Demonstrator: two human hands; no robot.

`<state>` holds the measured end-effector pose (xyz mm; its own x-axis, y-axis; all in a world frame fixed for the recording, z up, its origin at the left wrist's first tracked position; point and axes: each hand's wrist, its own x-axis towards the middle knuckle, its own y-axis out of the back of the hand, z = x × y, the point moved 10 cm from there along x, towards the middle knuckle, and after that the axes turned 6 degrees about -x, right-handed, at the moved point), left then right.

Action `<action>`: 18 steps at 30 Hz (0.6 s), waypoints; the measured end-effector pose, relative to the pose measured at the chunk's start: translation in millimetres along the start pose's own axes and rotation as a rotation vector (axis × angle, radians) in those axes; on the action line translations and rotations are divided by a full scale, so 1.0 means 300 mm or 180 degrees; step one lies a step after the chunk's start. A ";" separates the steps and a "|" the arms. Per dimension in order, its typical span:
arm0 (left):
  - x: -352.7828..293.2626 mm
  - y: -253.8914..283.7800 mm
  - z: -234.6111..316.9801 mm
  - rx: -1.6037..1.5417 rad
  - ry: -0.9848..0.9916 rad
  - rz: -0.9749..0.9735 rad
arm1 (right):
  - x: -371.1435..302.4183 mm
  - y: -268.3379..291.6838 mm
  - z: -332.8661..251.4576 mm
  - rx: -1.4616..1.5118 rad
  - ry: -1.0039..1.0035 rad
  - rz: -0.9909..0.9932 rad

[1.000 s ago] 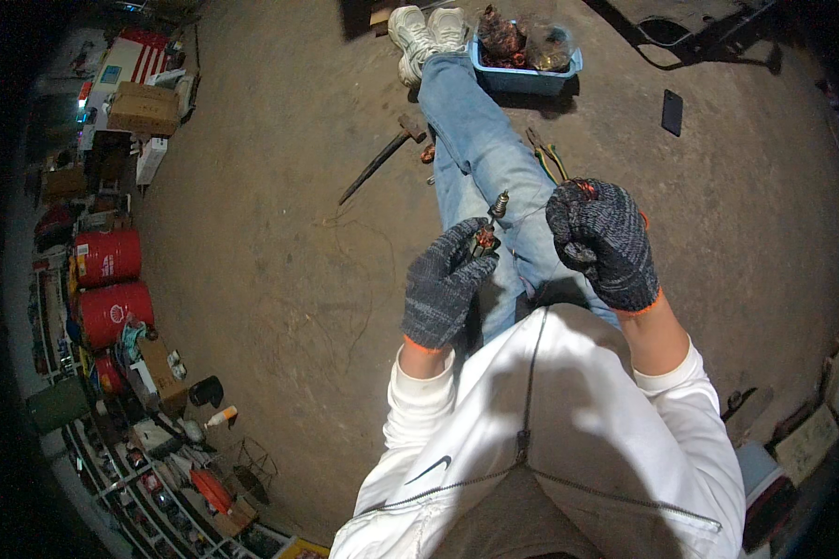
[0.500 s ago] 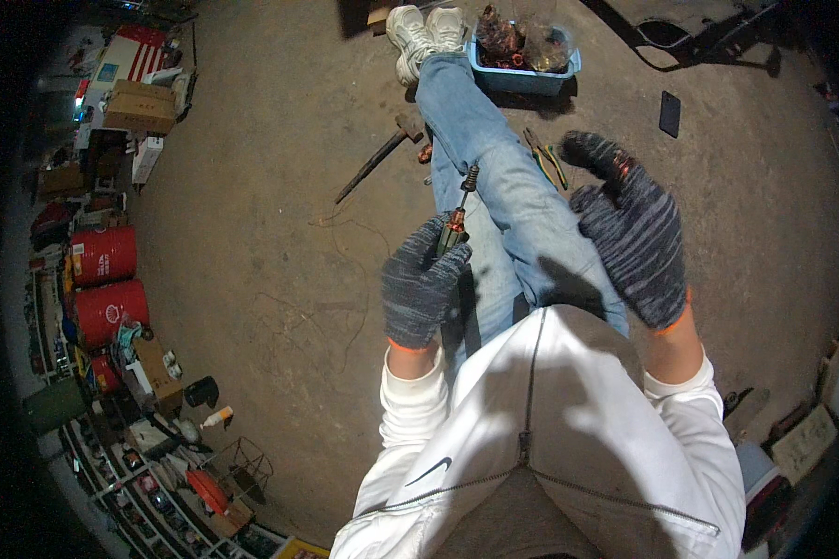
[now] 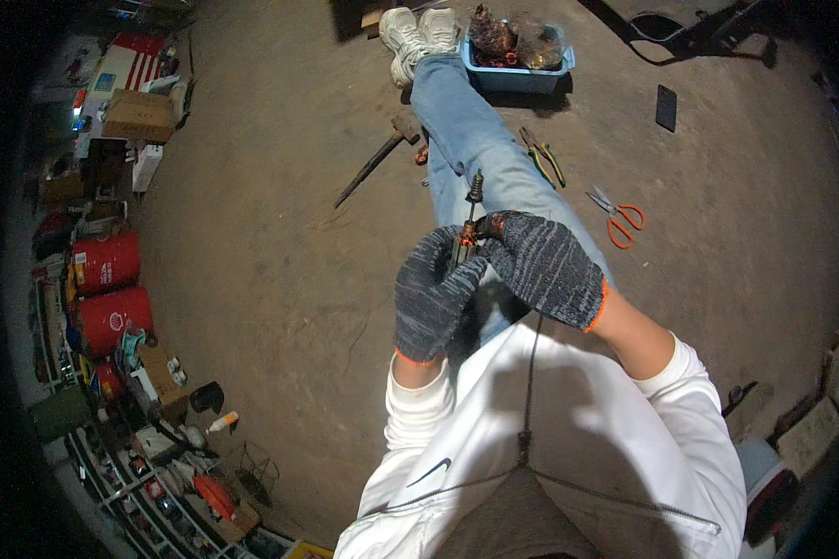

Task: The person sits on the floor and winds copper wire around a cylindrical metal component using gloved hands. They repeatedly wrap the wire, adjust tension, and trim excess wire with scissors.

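Note:
My left hand (image 3: 429, 293), in a dark grey knitted glove with an orange cuff, is closed around a small motor armature (image 3: 466, 244). Its shaft points away from me and carries a dark ridged end; copper windings show just above my fingers. My right hand (image 3: 552, 270), gloved alike, is bent in against the armature, fingers pinched together at the windings. Copper-coloured wire (image 3: 497, 222) shows at those fingers, though their tips are partly hidden. Both hands are above my outstretched legs in blue jeans (image 3: 475, 121).
Right of my legs lie pliers (image 3: 543, 156), orange-handled scissors (image 3: 617, 216) and a black phone (image 3: 667, 108). A hammer (image 3: 378, 160) lies left. Beyond stands a blue bin (image 3: 522, 82) of copper scrap and bags. Red drums (image 3: 107, 263) and cluttered shelving line the left side.
My right hand has moved left and inward from beyond my right leg to the armature, uncovering the scissors. My left hand has shifted slightly right, still holding the armature.

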<state>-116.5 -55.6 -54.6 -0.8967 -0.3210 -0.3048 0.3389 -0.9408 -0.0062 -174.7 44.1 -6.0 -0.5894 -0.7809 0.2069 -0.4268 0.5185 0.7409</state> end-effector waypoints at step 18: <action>-0.020 -0.068 -0.008 -0.1046 -0.0041 -0.0210 | -0.015 0.049 -0.002 0.1580 0.0063 -0.0037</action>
<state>-117.4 -34.3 -55.1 -0.9226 -0.2638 -0.2814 0.3517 -0.8749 -0.3329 -178.0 55.0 4.1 -0.5716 -0.7916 0.2160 -0.7112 0.6092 0.3507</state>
